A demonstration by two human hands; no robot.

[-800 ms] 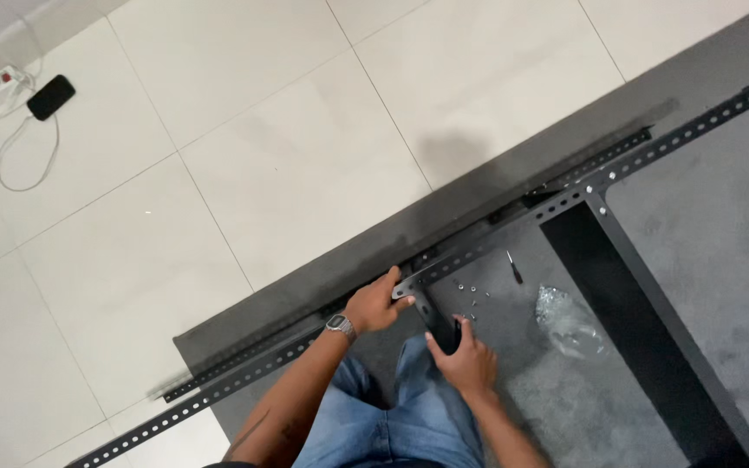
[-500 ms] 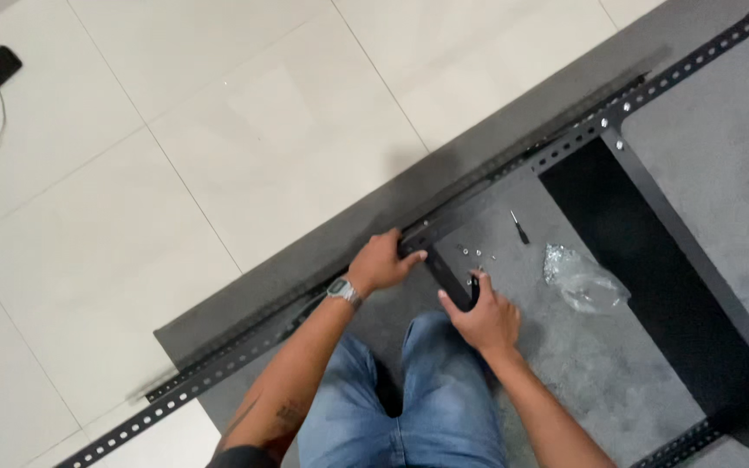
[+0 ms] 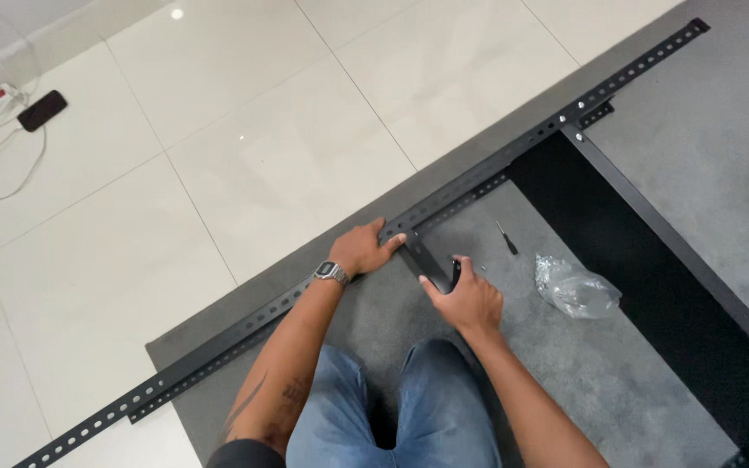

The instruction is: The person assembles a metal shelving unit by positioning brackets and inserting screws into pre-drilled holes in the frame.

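Note:
A long black perforated metal rail [image 3: 513, 156] lies diagonally along the edge of a grey carpet [image 3: 565, 381]. My left hand [image 3: 367, 249], with a wristwatch, presses on the rail near its middle. My right hand [image 3: 468, 301] grips the near end of a short black metal bracket [image 3: 422, 257] that runs from the rail towards me. A second black bar [image 3: 652, 217] meets the rail at the upper right and runs down to the right.
A small screwdriver [image 3: 506, 238] and a clear plastic bag [image 3: 576, 288] lie on the carpet right of my hands. A phone [image 3: 42, 110] with a white cable and a power strip sit on the white tiles [image 3: 244, 130] at far left. My knees are below.
The view has shifted, so the rail and hands sit more central. My hands stay on the rail and the bracket, with the right hand now closer to the rail.

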